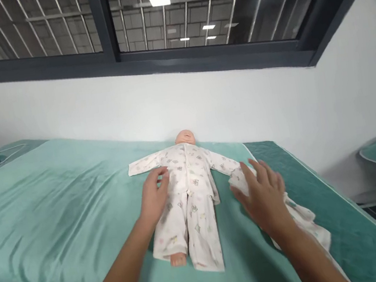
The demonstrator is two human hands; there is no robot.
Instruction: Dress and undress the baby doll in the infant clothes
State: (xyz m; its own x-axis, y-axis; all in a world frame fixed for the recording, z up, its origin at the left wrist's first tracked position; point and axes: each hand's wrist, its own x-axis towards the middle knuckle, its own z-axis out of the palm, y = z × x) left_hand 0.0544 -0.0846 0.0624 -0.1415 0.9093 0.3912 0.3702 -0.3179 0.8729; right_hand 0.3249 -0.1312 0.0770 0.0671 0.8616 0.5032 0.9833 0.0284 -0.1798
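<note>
Curving loosely, the fingers of my left hand (155,192) are parted from the thumb and hold nothing, over the edge of the white, printed long-sleeved cloth top (192,168) on a pale pink plastic baby doll (185,137). I cannot tell whether they touch it. My right hand (265,195) is spread, fingers apart and grasping nothing that I can see, above a crumpled white printed cloth garment (306,220) beside the doll; contact there is unclear to me too.

The doll lies flat on a smooth turquoise cloth sheet (75,191), its head toward the plain white wall (97,100) and its sleeves stretched out to both sides. Matching white printed cloth trousers (203,233) cover its legs, and one bare pink foot (178,259) shows below a trouser leg. Darker green fabric (333,194) lies along the right. Above the wall I see a dark grey window frame (197,60) with metal bars (143,15) beyond the glass.
</note>
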